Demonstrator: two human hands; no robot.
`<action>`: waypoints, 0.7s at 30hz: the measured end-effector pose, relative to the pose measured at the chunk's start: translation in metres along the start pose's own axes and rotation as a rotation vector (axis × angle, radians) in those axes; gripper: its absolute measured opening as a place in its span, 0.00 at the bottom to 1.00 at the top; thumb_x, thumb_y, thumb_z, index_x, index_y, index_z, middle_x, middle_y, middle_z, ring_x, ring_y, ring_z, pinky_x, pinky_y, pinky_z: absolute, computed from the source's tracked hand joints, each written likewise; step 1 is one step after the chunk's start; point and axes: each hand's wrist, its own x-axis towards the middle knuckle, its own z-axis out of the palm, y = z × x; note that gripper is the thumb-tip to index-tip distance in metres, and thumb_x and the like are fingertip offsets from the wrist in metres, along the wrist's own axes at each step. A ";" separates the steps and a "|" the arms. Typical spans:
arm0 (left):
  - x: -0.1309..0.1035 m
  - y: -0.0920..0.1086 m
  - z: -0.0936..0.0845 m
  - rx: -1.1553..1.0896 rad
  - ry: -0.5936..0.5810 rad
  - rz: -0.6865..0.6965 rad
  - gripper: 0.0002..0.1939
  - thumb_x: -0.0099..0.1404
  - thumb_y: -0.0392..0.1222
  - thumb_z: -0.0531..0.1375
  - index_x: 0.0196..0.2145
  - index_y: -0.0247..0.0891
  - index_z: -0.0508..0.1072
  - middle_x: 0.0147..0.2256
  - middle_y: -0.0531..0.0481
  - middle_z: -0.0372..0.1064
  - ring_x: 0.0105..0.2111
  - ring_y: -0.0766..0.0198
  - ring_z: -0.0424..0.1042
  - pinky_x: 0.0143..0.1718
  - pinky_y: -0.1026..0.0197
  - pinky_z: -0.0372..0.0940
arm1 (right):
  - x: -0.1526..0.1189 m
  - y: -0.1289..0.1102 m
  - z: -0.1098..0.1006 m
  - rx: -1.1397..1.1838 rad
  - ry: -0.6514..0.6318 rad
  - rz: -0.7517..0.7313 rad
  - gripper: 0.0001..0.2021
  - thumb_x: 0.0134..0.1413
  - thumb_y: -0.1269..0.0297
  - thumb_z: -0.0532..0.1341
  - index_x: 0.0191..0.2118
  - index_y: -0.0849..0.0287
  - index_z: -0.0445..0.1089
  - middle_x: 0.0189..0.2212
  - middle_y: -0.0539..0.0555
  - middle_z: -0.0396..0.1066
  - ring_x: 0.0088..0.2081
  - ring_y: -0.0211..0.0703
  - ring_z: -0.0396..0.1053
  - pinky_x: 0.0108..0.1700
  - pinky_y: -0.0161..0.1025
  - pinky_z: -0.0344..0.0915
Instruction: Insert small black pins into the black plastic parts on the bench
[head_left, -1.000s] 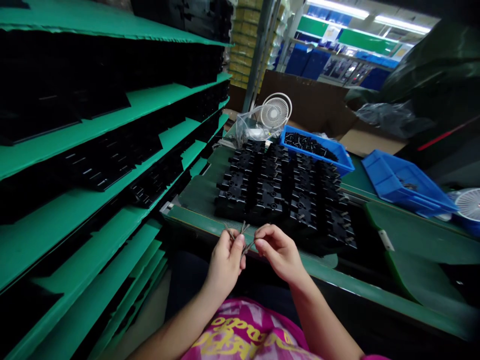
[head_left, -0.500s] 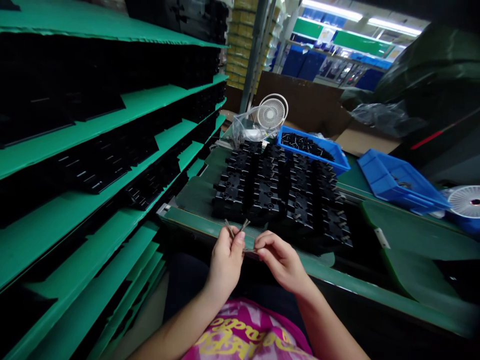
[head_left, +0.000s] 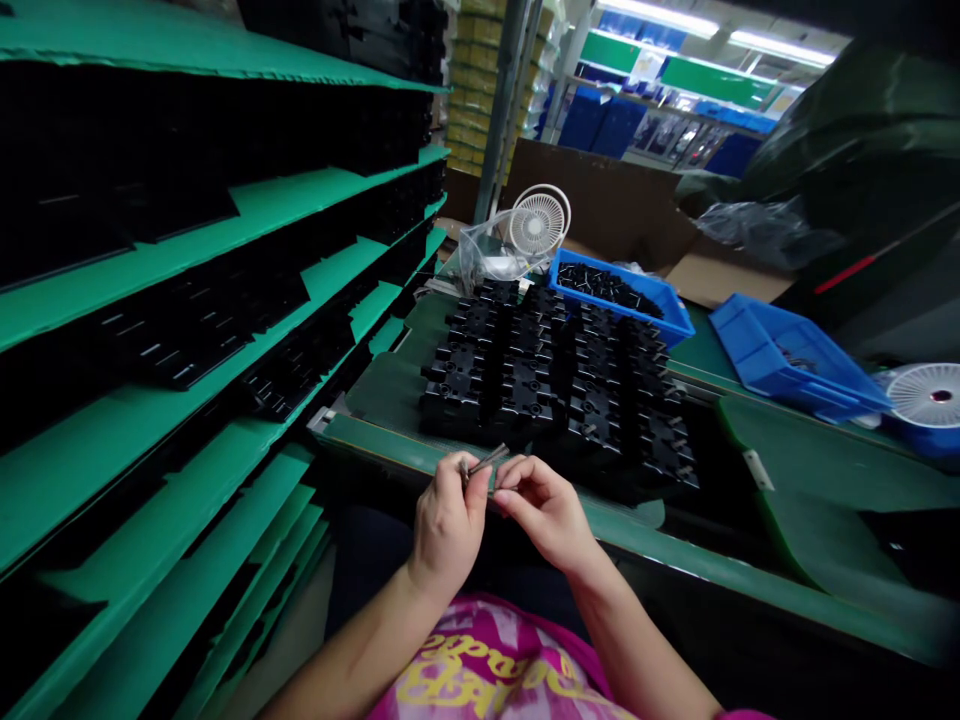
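Thin metal pins [head_left: 489, 459] stick out from between the thumb and fingers of my left hand [head_left: 448, 520], which is closed around them. My right hand [head_left: 546, 510] is pinched close beside it, thumb and index finger at the lower end of a pin, near my left thumb. Both hands are just over the front edge of the green bench [head_left: 390, 447]. Beyond them stand rows of black molded parts [head_left: 529, 385], some with small pins standing up on the right-hand rows.
Green-lined shelves [head_left: 292, 285] with black parts rise at the left. A blue bin [head_left: 679, 318] of small black pieces sits behind the rows, another blue bin [head_left: 795, 365] to its right. A white fan [head_left: 538, 225] stands at the back, a second fan [head_left: 926, 395] at the far right.
The pins in my left hand now lie closer together and lean to the right. My right hand has moved slightly left, nearer my left fingers.
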 end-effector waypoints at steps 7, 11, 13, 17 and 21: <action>0.014 -0.006 0.010 -0.675 -0.282 -0.737 0.14 0.63 0.53 0.54 0.30 0.42 0.56 0.21 0.62 0.51 0.15 0.75 0.49 0.13 0.71 0.44 | -0.022 -0.033 -0.012 -0.473 -0.350 -0.437 0.13 0.57 0.79 0.53 0.42 0.56 0.64 0.37 0.55 0.68 0.40 0.42 0.66 0.41 0.41 0.65; 0.010 -0.007 0.007 -0.752 -0.385 -0.770 0.16 0.63 0.54 0.53 0.28 0.41 0.54 0.21 0.62 0.50 0.15 0.76 0.46 0.13 0.72 0.39 | -0.017 -0.044 -0.042 -0.395 -0.104 -0.384 0.12 0.54 0.77 0.59 0.41 0.54 0.64 0.34 0.52 0.69 0.37 0.41 0.68 0.39 0.39 0.67; 0.006 -0.003 0.004 -0.726 -0.411 -0.732 0.14 0.64 0.53 0.52 0.30 0.41 0.56 0.21 0.61 0.53 0.15 0.76 0.47 0.13 0.72 0.39 | -0.003 -0.045 -0.061 -0.528 0.149 -0.296 0.09 0.54 0.72 0.61 0.40 0.54 0.64 0.35 0.52 0.69 0.37 0.41 0.68 0.38 0.39 0.67; 0.000 0.003 0.002 -0.608 -0.408 -0.657 0.13 0.65 0.54 0.51 0.33 0.42 0.57 0.21 0.62 0.55 0.15 0.77 0.49 0.13 0.73 0.41 | 0.031 -0.050 -0.084 -0.830 0.254 -0.252 0.05 0.57 0.67 0.58 0.40 0.55 0.66 0.37 0.53 0.69 0.38 0.43 0.68 0.41 0.41 0.66; 0.000 0.006 -0.002 -0.544 -0.385 -0.628 0.12 0.65 0.53 0.51 0.35 0.42 0.58 0.21 0.62 0.56 0.15 0.78 0.50 0.14 0.74 0.43 | 0.051 -0.054 -0.079 -0.977 0.128 -0.320 0.09 0.59 0.71 0.54 0.44 0.55 0.66 0.39 0.54 0.69 0.42 0.44 0.66 0.44 0.42 0.65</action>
